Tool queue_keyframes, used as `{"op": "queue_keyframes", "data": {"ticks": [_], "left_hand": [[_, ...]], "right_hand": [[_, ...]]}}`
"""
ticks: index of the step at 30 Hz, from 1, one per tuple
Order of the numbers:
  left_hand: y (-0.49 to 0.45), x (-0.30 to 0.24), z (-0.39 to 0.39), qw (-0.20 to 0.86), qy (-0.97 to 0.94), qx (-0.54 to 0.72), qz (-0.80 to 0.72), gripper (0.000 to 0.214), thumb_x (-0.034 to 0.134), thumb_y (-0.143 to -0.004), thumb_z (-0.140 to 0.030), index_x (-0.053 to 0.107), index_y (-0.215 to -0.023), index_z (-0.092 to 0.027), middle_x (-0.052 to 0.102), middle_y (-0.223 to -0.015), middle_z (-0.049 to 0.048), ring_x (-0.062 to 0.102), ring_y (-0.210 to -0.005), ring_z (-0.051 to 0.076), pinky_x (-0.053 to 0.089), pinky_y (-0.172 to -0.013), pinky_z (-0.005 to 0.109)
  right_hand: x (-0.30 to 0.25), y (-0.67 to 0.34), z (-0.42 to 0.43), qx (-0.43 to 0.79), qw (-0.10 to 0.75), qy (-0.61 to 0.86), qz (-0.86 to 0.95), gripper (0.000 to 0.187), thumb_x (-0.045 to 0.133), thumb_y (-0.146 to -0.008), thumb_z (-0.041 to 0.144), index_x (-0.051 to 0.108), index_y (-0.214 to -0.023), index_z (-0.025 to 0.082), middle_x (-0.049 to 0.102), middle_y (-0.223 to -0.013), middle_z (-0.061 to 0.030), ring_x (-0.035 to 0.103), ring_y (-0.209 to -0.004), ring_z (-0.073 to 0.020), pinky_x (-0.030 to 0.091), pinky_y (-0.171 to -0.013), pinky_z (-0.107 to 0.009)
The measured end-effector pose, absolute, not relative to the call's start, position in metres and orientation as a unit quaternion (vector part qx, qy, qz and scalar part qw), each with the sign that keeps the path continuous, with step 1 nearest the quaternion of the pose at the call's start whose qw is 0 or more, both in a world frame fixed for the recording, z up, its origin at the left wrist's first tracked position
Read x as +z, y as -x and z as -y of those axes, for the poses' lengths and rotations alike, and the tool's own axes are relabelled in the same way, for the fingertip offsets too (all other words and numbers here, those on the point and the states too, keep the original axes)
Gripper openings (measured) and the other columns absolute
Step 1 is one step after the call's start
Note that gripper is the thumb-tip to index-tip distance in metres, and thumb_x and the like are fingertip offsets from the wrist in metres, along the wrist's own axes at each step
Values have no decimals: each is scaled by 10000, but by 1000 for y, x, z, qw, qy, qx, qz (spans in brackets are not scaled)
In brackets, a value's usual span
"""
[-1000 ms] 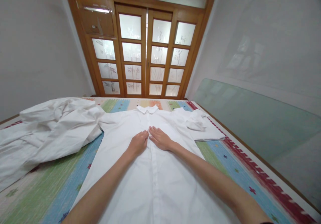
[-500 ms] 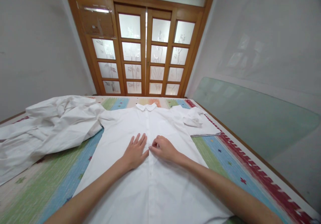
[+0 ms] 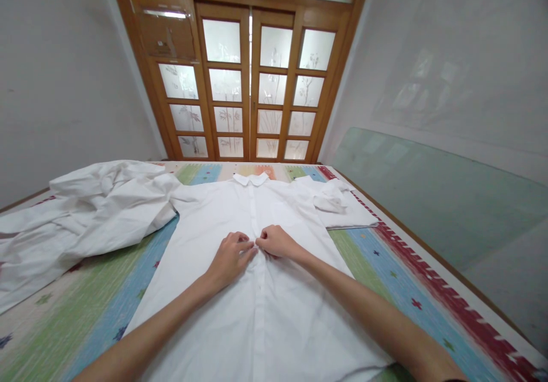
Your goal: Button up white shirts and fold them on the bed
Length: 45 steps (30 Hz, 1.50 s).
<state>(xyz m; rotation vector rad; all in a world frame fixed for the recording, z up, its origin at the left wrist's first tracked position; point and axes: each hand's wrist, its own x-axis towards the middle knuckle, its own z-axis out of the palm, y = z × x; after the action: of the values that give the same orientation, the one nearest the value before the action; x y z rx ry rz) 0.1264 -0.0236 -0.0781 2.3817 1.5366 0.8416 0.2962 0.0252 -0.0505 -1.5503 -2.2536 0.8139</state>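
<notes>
A white button-up shirt point(image 3: 222, 313) lies flat, front up, on a striped mat point(image 3: 107, 290), its collar point(image 3: 250, 179) at the far end. Both my hands meet at the shirt's button placket, mid-chest. My left hand point(image 3: 231, 256) has its fingers curled and pinching the placket fabric. My right hand point(image 3: 276, 241) is closed in a pinch on the same strip, fingertips touching the left hand's. The shirt's right sleeve point(image 3: 338, 205) lies folded over near the mat's red edge.
A heap of crumpled white cloth point(image 3: 81, 210) covers the mat's left side and overlaps the shirt's left sleeve. A wooden glazed door point(image 3: 250, 79) stands beyond the mat. A sheet of glass point(image 3: 428, 199) leans along the right wall.
Both hands slid from the upper chest toward me, then back up a little. Fingers that lay flat and spread have curled into pinches on the placket.
</notes>
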Motion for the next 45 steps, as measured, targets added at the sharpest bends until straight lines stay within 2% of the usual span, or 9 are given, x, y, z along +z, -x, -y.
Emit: {"op": "queue_keyframes", "data": {"ticks": [6, 12, 17, 25, 33, 36, 40, 42, 45], "left_hand": [[-132, -67, 10, 120, -795, 270, -530, 204, 546, -790, -194, 745, -834, -194, 685, -848, 65, 610, -831, 194, 474, -786, 315], [-137, -50, -6, 260, -750, 190, -578, 159, 533, -724, -187, 688, -692, -168, 683, -636, 17, 614, -603, 136, 451, -597, 221], [-139, -44, -13, 422, -669, 143, -594, 242, 466, -734, -168, 585, -523, -151, 616, -484, 2, 479, -358, 87, 392, -416, 203], [-131, -55, -12, 553, -585, 197, -559, 265, 513, -781, -223, 558, -531, -146, 563, -410, -4, 463, -336, 80, 361, -364, 188], [-128, -66, -13, 558, -580, 219, -551, 225, 541, -776, -294, 577, -611, -144, 592, -466, 0, 473, -325, 84, 327, -340, 189], [-132, -64, -7, 496, -600, 244, -578, 184, 535, -782, -296, 600, -683, -155, 607, -516, -16, 449, -320, 79, 306, -351, 199], [-140, -54, 5, 328, -671, 276, -604, 137, 568, -767, -242, 655, -689, -169, 602, -511, -25, 509, -376, 96, 397, -479, 220], [-142, -51, 10, 310, -678, 281, -605, 141, 568, -773, -234, 668, -697, -171, 609, -508, -20, 527, -381, 107, 414, -499, 226], [-144, -50, 15, 348, -648, 282, -616, 171, 533, -806, -246, 682, -772, -171, 556, -426, -33, 505, -332, 126, 366, -409, 220]], "right_hand": [[-63, -306, -35, 424, 166, 507, 732, 193, 505, -737, 186, 554, -550, 185, 491, -358, 50, 483, -333, -106, 350, -380, -191], [-66, -306, -35, 515, 203, 490, 673, 197, 499, -726, 130, 516, -537, 182, 427, -329, 82, 350, -278, -64, 245, -311, -174], [-69, -306, -34, 537, 214, 483, 658, 147, 527, -732, 153, 543, -587, 175, 450, -352, 82, 365, -283, -64, 233, -295, -170], [-69, -306, -32, 559, 222, 476, 642, 86, 569, -726, 173, 580, -641, 162, 498, -403, 77, 377, -286, -57, 229, -279, -171], [-67, -305, -31, 583, 217, 470, 626, 182, 535, -749, 180, 558, -569, 158, 477, -369, 70, 337, -262, -48, 198, -273, -177], [-65, -306, -32, 599, 207, 471, 614, 228, 513, -762, 187, 553, -539, 156, 461, -344, 63, 327, -255, -47, 168, -273, -181], [-66, -306, -34, 623, 207, 467, 592, 237, 516, -761, 201, 562, -535, 148, 501, -380, 47, 335, -261, -43, 146, -270, -188], [-65, -306, -35, 627, 208, 467, 588, 236, 513, -759, 198, 559, -533, 146, 520, -399, 39, 343, -262, -43, 137, -270, -192], [-63, -305, -33, 627, 213, 470, 583, 201, 501, -752, 176, 571, -567, 141, 560, -440, 30, 360, -267, -42, 133, -273, -192]]}}
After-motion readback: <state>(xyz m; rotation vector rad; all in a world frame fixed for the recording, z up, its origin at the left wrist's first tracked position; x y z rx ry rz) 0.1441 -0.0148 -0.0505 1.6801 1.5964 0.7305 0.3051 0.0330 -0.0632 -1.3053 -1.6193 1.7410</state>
